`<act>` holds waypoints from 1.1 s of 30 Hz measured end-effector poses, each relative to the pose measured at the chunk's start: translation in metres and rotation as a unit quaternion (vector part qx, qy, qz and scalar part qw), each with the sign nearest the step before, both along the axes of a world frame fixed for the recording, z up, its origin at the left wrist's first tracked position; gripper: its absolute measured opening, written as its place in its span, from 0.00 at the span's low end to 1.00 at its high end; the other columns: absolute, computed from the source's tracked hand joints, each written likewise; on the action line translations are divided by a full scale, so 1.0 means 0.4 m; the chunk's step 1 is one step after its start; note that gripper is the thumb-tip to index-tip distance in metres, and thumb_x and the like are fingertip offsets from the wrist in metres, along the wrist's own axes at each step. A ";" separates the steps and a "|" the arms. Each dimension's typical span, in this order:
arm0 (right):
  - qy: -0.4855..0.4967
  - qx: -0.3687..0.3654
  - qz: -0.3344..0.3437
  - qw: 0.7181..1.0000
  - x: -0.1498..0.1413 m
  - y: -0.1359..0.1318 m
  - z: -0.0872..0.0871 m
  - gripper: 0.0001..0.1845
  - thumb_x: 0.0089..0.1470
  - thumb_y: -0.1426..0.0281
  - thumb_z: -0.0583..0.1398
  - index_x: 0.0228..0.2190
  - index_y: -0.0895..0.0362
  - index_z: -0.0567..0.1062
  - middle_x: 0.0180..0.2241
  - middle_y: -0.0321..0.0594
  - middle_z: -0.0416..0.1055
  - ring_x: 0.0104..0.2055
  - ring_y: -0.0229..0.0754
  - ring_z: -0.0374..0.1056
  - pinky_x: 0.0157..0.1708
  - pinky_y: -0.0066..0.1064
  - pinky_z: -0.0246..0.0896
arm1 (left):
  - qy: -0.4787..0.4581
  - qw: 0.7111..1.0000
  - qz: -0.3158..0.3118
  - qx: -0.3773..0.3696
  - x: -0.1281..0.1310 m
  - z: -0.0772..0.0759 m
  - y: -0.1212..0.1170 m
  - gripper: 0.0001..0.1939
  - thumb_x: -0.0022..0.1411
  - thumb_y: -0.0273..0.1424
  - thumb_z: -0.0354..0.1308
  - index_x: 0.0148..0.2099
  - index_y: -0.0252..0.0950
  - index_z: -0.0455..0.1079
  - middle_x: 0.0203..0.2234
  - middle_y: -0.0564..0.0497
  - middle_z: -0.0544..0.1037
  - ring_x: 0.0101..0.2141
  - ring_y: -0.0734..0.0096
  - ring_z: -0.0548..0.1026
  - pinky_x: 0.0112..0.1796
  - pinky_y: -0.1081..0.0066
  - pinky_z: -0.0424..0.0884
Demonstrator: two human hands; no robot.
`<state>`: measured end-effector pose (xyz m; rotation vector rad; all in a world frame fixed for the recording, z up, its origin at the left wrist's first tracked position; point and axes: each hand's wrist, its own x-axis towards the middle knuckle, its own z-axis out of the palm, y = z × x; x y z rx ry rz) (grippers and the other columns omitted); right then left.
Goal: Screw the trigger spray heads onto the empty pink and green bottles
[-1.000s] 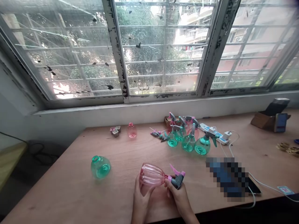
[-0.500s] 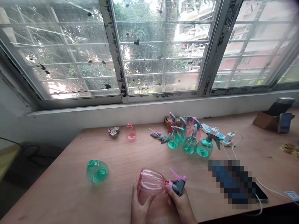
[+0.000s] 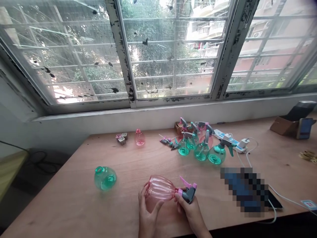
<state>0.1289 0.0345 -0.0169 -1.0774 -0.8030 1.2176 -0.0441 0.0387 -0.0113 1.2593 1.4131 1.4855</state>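
Observation:
A clear pink spray bottle [image 3: 161,189] lies sideways between my hands, its base to the left. My left hand [image 3: 148,203] is curled round the base end, thumb along the near side. At the neck, my right hand [image 3: 187,205] grips the grey and pink spray head [image 3: 188,193], whose pink trigger points up and away from me. To the left a green bottle [image 3: 106,179] without a spray head rests tilted on the table. Farther back stands a small pink bottle [image 3: 139,138], also without a head.
Several green and pink spray bottles [image 3: 201,150] stand at the back, beside loose spray heads [image 3: 169,142]. A white power strip [image 3: 229,140] with cables lies right of them. Small caps [image 3: 121,138] sit back left. A phone leans by a cardboard box [image 3: 283,127] at far right.
The view has shifted slightly. My left thumb has moved a little away from the bottle's side; both hands stay on the pink spray bottle.

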 end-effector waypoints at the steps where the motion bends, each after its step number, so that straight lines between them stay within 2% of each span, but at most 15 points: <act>1: 0.002 0.002 -0.004 1.000 0.001 0.001 -0.001 0.22 0.48 0.53 0.69 0.30 0.59 0.74 0.21 0.36 0.73 0.16 0.34 0.59 0.17 0.26 0.51 | 0.020 1.000 0.007 0.008 0.000 0.001 -0.001 0.36 0.49 0.41 0.71 0.58 0.40 0.66 0.57 0.41 0.70 0.59 0.47 0.67 0.59 0.53 0.63; 5: 0.010 0.015 -0.006 1.000 0.005 -0.001 -0.006 0.20 0.51 0.54 0.68 0.30 0.59 0.74 0.21 0.36 0.73 0.17 0.33 0.60 0.18 0.25 0.52 | 0.025 0.999 0.035 0.011 0.019 0.001 -0.006 0.36 0.47 0.43 0.72 0.57 0.40 0.67 0.53 0.42 0.74 0.55 0.48 0.71 0.58 0.54 0.65; 9: 0.006 0.006 0.005 1.000 -0.001 -0.005 -0.005 0.21 0.47 0.54 0.70 0.30 0.58 0.74 0.21 0.36 0.73 0.16 0.33 0.61 0.17 0.25 0.53 | -0.083 0.996 0.020 0.004 0.033 -0.009 -0.003 0.39 0.49 0.50 0.68 0.59 0.39 0.64 0.53 0.41 0.75 0.55 0.48 0.73 0.59 0.54 0.65; 12: -0.017 -0.001 0.026 1.000 -0.006 -0.004 -0.003 0.23 0.44 0.53 0.72 0.31 0.58 0.74 0.20 0.36 0.74 0.15 0.34 0.61 0.16 0.25 0.55 | -0.139 0.989 0.045 -0.025 0.025 -0.010 0.002 0.37 0.50 0.50 0.68 0.57 0.38 0.63 0.51 0.40 0.76 0.54 0.48 0.74 0.57 0.55 0.67; 14: -0.026 0.000 0.033 0.999 -0.006 -0.001 -0.002 0.23 0.44 0.52 0.71 0.30 0.58 0.74 0.19 0.37 0.74 0.15 0.35 0.62 0.16 0.25 0.55 | -0.129 0.990 0.039 -0.036 0.014 -0.005 0.004 0.37 0.49 0.48 0.70 0.57 0.37 0.64 0.52 0.40 0.75 0.55 0.47 0.73 0.57 0.54 0.67; 18: -0.004 0.011 0.010 1.000 0.001 0.005 -0.001 0.22 0.50 0.52 0.67 0.27 0.58 0.73 0.20 0.37 0.73 0.15 0.34 0.60 0.16 0.25 0.52 | -0.023 1.000 0.021 0.005 -0.003 0.005 0.003 0.33 0.50 0.43 0.70 0.56 0.40 0.69 0.58 0.42 0.70 0.61 0.48 0.65 0.62 0.54 0.59; 20: 0.012 0.016 0.013 1.000 0.004 0.005 0.000 0.21 0.52 0.53 0.67 0.27 0.58 0.73 0.20 0.37 0.73 0.16 0.33 0.60 0.17 0.25 0.51 | -0.007 1.000 0.018 0.003 -0.001 0.002 0.002 0.32 0.52 0.42 0.69 0.57 0.41 0.68 0.57 0.42 0.70 0.60 0.48 0.67 0.62 0.53 0.60; 22: 0.022 0.018 0.023 0.999 0.005 0.004 0.002 0.20 0.51 0.54 0.68 0.29 0.58 0.72 0.22 0.37 0.74 0.16 0.33 0.60 0.17 0.25 0.51 | -0.022 1.000 -0.003 -0.006 0.007 -0.003 0.000 0.36 0.51 0.42 0.70 0.60 0.40 0.64 0.56 0.42 0.72 0.58 0.48 0.69 0.61 0.52 0.62; 25: 0.023 0.017 0.029 0.999 0.002 0.000 0.006 0.20 0.50 0.54 0.69 0.31 0.57 0.71 0.22 0.37 0.75 0.16 0.34 0.61 0.17 0.25 0.52 | -0.051 0.998 -0.015 0.015 0.019 -0.004 -0.003 0.42 0.48 0.45 0.70 0.63 0.39 0.61 0.59 0.41 0.70 0.62 0.47 0.65 0.63 0.53 0.58; 27: 0.018 0.018 0.032 0.999 0.000 -0.003 0.008 0.21 0.49 0.55 0.69 0.31 0.57 0.71 0.22 0.37 0.75 0.16 0.34 0.62 0.18 0.25 0.53 | -0.099 0.995 -0.021 -0.001 0.018 0.003 -0.003 0.41 0.50 0.50 0.68 0.62 0.38 0.62 0.59 0.40 0.70 0.62 0.47 0.65 0.61 0.56 0.61; 30: 0.004 0.016 0.046 0.999 -0.002 -0.005 0.006 0.21 0.49 0.55 0.70 0.32 0.57 0.71 0.22 0.38 0.76 0.17 0.34 0.62 0.18 0.25 0.54 | -0.157 0.985 -0.012 -0.065 0.001 0.017 0.002 0.40 0.49 0.54 0.67 0.58 0.37 0.67 0.56 0.39 0.74 0.58 0.47 0.70 0.58 0.58 0.66; 33: -0.001 0.018 0.052 0.998 0.001 -0.002 0.000 0.20 0.51 0.55 0.69 0.32 0.58 0.72 0.23 0.39 0.76 0.17 0.34 0.62 0.18 0.26 0.53 | -0.099 0.994 0.007 -0.047 -0.014 0.026 0.005 0.36 0.51 0.51 0.67 0.58 0.38 0.70 0.59 0.42 0.71 0.62 0.49 0.66 0.62 0.58 0.61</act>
